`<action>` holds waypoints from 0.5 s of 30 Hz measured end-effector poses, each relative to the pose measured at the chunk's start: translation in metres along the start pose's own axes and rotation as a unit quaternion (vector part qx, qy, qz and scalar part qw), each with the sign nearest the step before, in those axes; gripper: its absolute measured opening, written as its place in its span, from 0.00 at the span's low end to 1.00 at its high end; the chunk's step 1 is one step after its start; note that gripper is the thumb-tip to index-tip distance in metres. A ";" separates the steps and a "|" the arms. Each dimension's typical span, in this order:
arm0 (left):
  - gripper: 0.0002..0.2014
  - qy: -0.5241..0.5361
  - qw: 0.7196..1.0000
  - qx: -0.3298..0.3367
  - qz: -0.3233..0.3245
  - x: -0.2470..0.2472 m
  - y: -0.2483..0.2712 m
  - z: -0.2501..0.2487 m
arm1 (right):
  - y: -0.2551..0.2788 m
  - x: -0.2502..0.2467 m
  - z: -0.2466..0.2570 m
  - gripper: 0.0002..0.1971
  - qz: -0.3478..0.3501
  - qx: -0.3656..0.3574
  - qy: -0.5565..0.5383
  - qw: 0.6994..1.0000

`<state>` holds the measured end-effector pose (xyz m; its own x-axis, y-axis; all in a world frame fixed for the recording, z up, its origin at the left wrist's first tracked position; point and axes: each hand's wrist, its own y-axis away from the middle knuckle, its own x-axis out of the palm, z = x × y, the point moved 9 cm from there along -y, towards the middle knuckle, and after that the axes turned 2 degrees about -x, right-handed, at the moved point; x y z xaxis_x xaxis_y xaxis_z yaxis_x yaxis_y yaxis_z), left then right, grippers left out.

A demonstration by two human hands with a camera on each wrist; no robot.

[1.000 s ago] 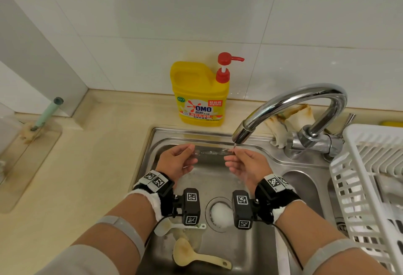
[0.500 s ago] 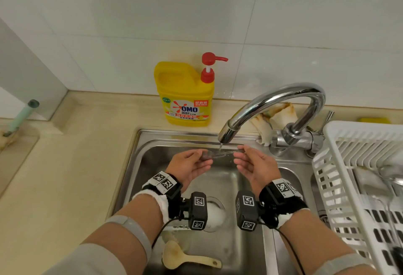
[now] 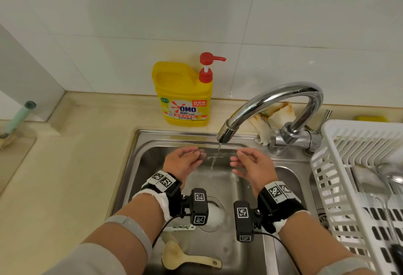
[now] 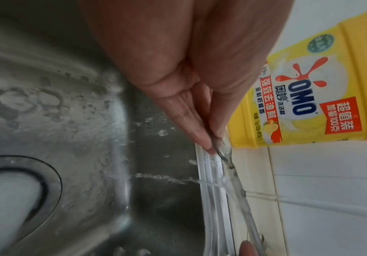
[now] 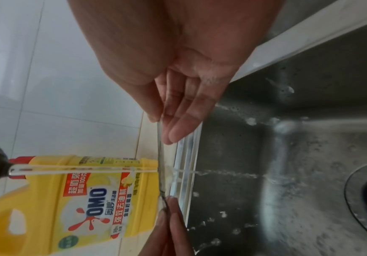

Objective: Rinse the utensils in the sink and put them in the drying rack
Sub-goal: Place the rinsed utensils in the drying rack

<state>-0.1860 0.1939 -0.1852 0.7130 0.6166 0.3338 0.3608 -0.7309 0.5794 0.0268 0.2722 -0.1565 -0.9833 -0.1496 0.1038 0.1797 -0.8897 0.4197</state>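
Both hands hold one thin metal utensil (image 3: 220, 154) level under the tap (image 3: 226, 135), over the back of the sink (image 3: 135, 165). The left hand (image 3: 185, 163) pinches one end between thumb and fingertips, the other fingers only loosely curled; the right hand (image 3: 253, 165) pinches the far end the same way, its other fingers nearly straight. A thin stream strikes the utensil about midway between the two hands and runs off into the basin. What sort of utensil it is I cannot tell; from the wrist views it shows only as a narrow, wet strip. The likely trouble is a slip: the metal is wet, each hold is a light pinch at the very tip, and if either lets go the piece would probably drop towards the drain (image 3: 212, 213). A spoon (image 3: 185, 257) lies at the front of the sink, apparently unrinsed. The rack (image 3: 353, 141) stands just right of the sink, so the carry across is short, but the hand-over to one hand looks to be the weak point.
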 end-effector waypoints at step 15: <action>0.08 -0.049 0.995 0.042 -0.080 -0.058 0.004 -0.020 | -0.004 0.053 -0.021 0.05 0.047 0.043 0.000 0.998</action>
<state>-0.2379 0.1604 -0.1875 0.6962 0.6982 0.1669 0.5199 -0.6507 0.5534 -0.0264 0.2587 -0.1721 -0.9618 -0.2308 0.1470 0.2734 -0.8309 0.4846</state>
